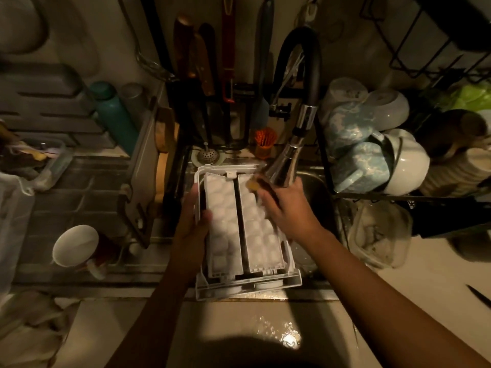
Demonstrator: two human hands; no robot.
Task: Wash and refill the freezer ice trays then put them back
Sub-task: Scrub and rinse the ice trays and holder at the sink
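Note:
A white double ice tray point(240, 229) in its white frame lies over the sink, two rows of round cells side by side with a dark gap between them. My left hand point(195, 219) grips the frame's left edge, thumb over the rim. My right hand point(285, 208) holds a dark-handled brush point(259, 185) whose yellowish head rests on the far end of the right tray. The chrome tap head point(285, 162) hangs just above that hand. Whether water runs is unclear.
A dish rack point(372, 144) full of blue mugs and white bowls stands right of the sink. A white cup point(75, 245) and teal bottle point(114, 115) sit on the left drainer. A knife point(479, 294) lies at the right counter edge. The front counter point(276, 335) is wet.

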